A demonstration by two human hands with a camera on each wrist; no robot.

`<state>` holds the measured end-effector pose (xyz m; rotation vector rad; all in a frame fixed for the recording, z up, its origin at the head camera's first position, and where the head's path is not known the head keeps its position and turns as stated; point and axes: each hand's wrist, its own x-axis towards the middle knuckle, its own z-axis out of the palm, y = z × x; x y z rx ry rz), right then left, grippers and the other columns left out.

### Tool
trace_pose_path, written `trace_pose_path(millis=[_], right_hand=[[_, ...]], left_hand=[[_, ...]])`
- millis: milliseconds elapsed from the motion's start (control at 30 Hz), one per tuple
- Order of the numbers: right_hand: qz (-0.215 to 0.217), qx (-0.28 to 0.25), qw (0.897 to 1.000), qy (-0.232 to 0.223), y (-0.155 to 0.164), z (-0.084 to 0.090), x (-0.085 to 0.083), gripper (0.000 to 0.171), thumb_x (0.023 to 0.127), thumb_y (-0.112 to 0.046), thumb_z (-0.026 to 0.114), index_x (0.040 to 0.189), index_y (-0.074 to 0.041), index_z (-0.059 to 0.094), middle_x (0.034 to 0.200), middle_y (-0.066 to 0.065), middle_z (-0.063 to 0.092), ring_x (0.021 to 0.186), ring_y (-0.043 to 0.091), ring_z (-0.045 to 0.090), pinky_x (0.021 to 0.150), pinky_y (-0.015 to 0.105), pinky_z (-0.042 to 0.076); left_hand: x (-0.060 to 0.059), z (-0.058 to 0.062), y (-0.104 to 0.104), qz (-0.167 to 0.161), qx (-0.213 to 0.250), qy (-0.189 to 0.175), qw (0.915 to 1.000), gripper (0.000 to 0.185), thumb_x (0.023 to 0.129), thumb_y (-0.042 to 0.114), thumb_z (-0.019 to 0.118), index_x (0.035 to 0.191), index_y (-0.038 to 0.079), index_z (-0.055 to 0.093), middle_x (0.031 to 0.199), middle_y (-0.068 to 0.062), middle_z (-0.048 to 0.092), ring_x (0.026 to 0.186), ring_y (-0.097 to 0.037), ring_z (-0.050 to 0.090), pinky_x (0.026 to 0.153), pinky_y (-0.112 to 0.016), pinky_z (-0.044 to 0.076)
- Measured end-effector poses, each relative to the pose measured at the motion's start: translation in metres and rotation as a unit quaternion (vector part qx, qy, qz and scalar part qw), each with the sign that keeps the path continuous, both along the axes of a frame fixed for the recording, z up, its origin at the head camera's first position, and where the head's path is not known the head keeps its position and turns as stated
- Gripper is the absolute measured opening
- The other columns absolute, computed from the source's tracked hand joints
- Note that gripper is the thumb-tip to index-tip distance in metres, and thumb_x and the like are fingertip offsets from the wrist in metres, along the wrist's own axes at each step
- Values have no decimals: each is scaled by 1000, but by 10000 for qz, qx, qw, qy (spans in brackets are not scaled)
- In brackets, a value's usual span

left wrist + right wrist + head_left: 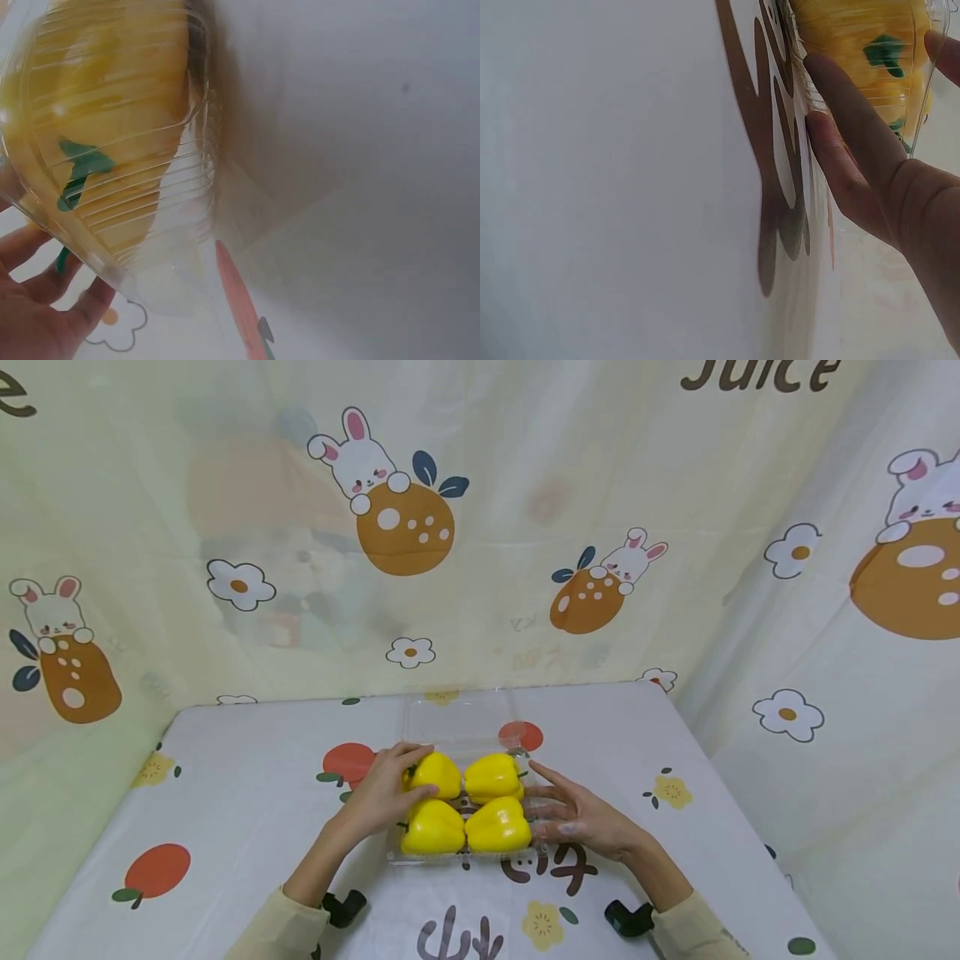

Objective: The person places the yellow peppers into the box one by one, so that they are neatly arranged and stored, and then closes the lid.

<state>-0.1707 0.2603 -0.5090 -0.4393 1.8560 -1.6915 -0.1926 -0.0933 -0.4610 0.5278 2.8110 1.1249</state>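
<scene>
Cartoon rabbits, oranges and flowers are covering the curtain (pixel 525 527) that is hanging behind and beside a table (pixel 247 793), which is wearing a white cloth printed with fruit and flowers. A clear plastic box (pixel 465 857) is sitting near the middle of the table with its lid (pixel 457 714) lying open on the far side, and four yellow peppers (pixel 465 802) are sitting inside it, two by two. Both forearms are reaching in from the near edge of the table. The left hand (pixel 386 789) is lying over the left side of the box, its fingers curling round the far left pepper (pixel 435 774), with the thumb pressing on that pepper's near side. The right hand (pixel 577 814) is lying flat just to the right of the box, its fingers stretching out straight and loosely spread, the tips touching the box's right wall and gripping nothing. From the left wrist, the ribbed wall of the box (pixel 150 187) is filling the upper left, yellow flesh and a green stem are showing through it, and the left hand (pixel 37 315) is peeking in at the lower corner, though the hold on the pepper itself is staying out of sight there. From the right wrist, the right hand (pixel 877 187) is showing what the head view is blurring: two straight fingers (pixel 847 120) are lying along the clear wall of the box (pixel 922 82), with a pepper and its green stem just behind the plastic.
</scene>
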Motion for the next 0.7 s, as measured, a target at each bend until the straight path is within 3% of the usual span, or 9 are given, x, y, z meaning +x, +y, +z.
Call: trace_pose_path(millis=[300, 700], right_hand=[[-36, 34, 10000, -13, -2, -1, 0, 103, 98, -15, 74, 172, -23, 3, 170, 31, 26, 149, 48, 47, 111, 50, 57], [-68, 135, 9999, 19, -3, 0, 0, 103, 98, -15, 74, 172, -25, 4, 171, 30, 27, 150, 49, 46, 113, 52, 55]], left_hand=[[1, -4, -1, 46, -94, 50, 9999, 64, 95, 25, 80, 152, 9, 58, 156, -14, 57, 145, -40, 49, 119, -62, 47], [2, -5, -1, 4, -34, 93, 10000, 62, 95, 22, 80, 151, 5, 58, 155, -15, 54, 142, -38, 52, 118, -58, 49]])
